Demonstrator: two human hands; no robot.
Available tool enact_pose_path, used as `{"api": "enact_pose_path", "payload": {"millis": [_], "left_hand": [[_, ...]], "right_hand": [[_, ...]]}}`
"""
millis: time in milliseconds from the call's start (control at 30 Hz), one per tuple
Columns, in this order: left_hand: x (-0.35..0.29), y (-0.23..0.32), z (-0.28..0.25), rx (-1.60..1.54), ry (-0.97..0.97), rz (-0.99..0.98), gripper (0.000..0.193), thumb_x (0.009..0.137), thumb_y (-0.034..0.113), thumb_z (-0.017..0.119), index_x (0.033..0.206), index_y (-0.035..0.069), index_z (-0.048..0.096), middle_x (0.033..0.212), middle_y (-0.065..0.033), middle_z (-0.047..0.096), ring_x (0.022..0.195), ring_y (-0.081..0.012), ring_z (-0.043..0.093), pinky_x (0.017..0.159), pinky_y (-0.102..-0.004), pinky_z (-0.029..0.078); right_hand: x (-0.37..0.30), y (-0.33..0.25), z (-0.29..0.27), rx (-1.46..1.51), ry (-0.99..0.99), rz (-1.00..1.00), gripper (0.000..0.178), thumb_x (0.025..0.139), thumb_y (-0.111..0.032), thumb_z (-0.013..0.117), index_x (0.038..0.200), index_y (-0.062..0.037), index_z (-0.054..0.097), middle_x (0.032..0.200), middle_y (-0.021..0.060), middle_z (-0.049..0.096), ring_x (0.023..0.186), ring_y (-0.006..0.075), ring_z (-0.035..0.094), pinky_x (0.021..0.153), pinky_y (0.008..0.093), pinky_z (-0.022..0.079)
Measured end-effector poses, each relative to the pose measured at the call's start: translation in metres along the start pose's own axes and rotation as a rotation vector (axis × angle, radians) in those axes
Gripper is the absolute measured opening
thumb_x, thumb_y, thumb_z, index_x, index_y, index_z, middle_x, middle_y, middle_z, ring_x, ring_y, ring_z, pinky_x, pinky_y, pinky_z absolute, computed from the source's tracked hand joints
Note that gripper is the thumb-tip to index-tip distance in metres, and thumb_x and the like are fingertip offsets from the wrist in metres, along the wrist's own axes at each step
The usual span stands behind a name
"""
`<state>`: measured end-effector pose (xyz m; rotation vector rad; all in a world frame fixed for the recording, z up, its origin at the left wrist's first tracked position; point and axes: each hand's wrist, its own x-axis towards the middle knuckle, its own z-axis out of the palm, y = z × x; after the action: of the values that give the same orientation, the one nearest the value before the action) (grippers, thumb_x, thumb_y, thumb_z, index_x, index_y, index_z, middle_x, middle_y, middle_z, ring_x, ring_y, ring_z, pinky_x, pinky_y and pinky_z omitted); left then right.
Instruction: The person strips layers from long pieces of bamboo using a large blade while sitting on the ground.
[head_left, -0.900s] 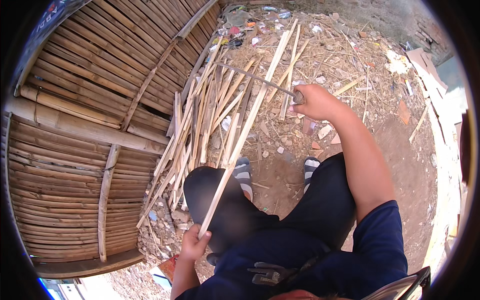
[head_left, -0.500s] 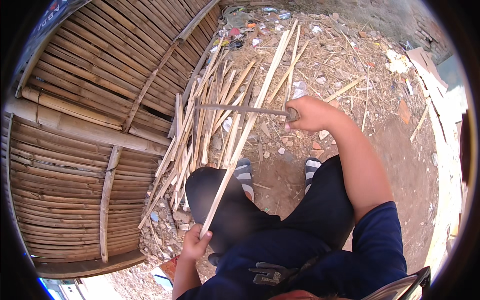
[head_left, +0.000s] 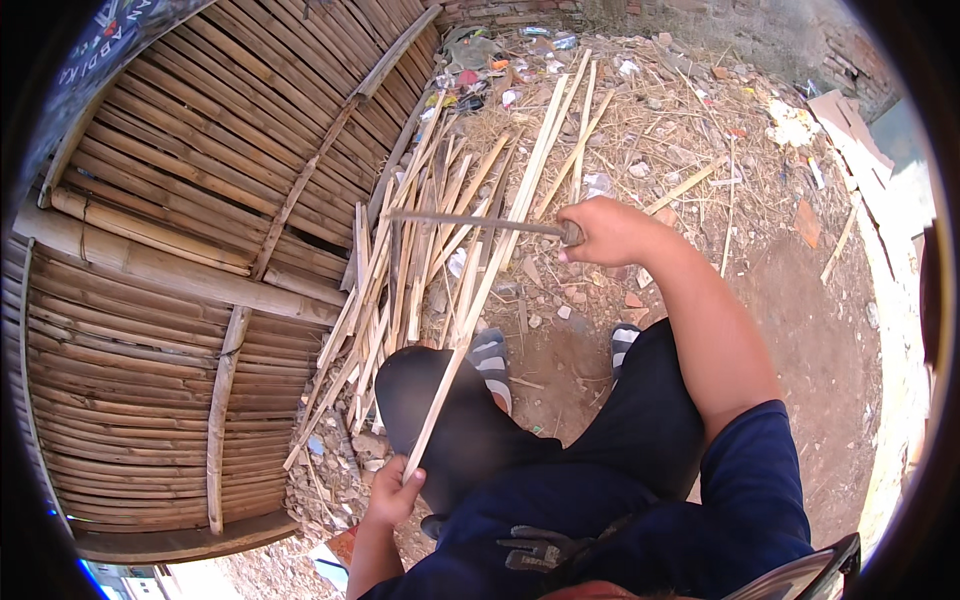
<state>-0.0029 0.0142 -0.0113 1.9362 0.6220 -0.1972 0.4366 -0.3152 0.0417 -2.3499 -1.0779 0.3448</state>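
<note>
My left hand (head_left: 395,492) is closed round the near end of a long pale bamboo strip (head_left: 440,405). The strip slopes up and away past my left knee, and two lengths show side by side toward its far end. In my right hand (head_left: 607,230), the fist is wrapped round the short handle of a long-bladed knife (head_left: 470,218). Its dark, narrow blade points left and crosses the strip. Whether its edge bites into the bamboo I cannot tell. Beyond my left knee lies a heap of split bamboo strips (head_left: 408,270).
A bamboo slat wall (head_left: 150,380) rises close on the left. Between my striped socks (head_left: 490,362) is bare dirt. Rubble, straw and litter cover the ground ahead, up to a brick wall (head_left: 690,20). Flattened cardboard (head_left: 850,130) lies at the far right.
My right hand and the knife have shifted slightly left. The two lengths at the strip's far end show more clearly apart. My left hand keeps its grip, and the view has turned slightly.
</note>
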Motion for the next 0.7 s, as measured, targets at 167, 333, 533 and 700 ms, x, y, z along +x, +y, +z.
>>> {"api": "enact_pose_path", "payload": {"millis": [167, 333, 533, 700], "left_hand": [[0.001, 0.008, -0.002, -0.032, -0.034, -0.025, 0.024, 0.1, 0.024, 0.072, 0.09, 0.006, 0.059, 0.074, 0.0058, 0.054, 0.067, -0.0049, 0.044, 0.059, -0.0253, 0.038], [0.001, 0.0, -0.003, -0.076, -0.052, 0.009, 0.025, 0.101, 0.024, 0.07, 0.088, 0.007, 0.057, 0.072, 0.0069, 0.051, 0.065, -0.0041, 0.041, 0.057, -0.0243, 0.035], [0.001, -0.002, -0.005, -0.099, -0.051, -0.023, 0.025, 0.101, 0.024, 0.069, 0.088, 0.008, 0.056, 0.072, 0.0073, 0.049, 0.065, -0.0038, 0.041, 0.057, -0.0242, 0.035], [0.001, 0.0, -0.003, -0.081, -0.039, -0.027, 0.025, 0.101, 0.024, 0.07, 0.088, 0.008, 0.057, 0.072, 0.0069, 0.05, 0.065, -0.004, 0.041, 0.057, -0.0247, 0.035]], "right_hand": [[-0.005, -0.002, -0.004, -0.097, 0.051, 0.072, 0.044, 0.084, -0.036, 0.081, 0.112, -0.0049, 0.067, 0.092, 0.0217, 0.071, 0.09, 0.0417, 0.069, 0.08, 0.0506, 0.053], [-0.021, -0.053, 0.015, -0.128, -0.278, -0.208, 0.046, 0.083, -0.035, 0.081, 0.116, -0.0058, 0.068, 0.089, 0.0204, 0.071, 0.088, 0.0418, 0.069, 0.08, 0.0505, 0.053], [0.001, 0.007, -0.014, 0.046, 0.092, 0.149, 0.045, 0.082, -0.032, 0.083, 0.113, -0.003, 0.07, 0.096, 0.0231, 0.072, 0.094, 0.0409, 0.07, 0.085, 0.0471, 0.055], [-0.007, -0.017, 0.004, -0.039, -0.102, -0.003, 0.046, 0.083, -0.032, 0.082, 0.115, -0.0016, 0.068, 0.099, 0.0239, 0.072, 0.097, 0.0417, 0.07, 0.086, 0.048, 0.055]]}}
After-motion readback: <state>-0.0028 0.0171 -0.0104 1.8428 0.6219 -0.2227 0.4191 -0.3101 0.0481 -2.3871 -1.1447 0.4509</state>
